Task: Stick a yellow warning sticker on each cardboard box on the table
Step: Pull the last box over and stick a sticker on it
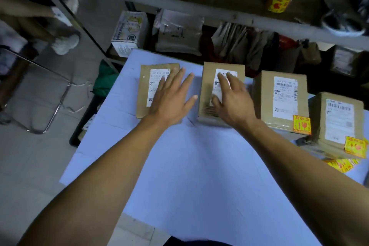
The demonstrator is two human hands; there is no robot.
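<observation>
Boxes stood in a row on the table (199, 166): box one (144, 94), box two (207, 90), box three (263, 94), box four (319, 118). Left hand (169, 102) lay flat, fingers spread, on box one; right hand (231, 98), fingers extended, pressed box two. Stickers (302, 124) were on boxes three and four only.

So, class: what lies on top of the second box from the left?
On that box: a white shipping label and the right hand, fingers spread over it. No yellow sticker shows, but the hand covers much of the top.
</observation>
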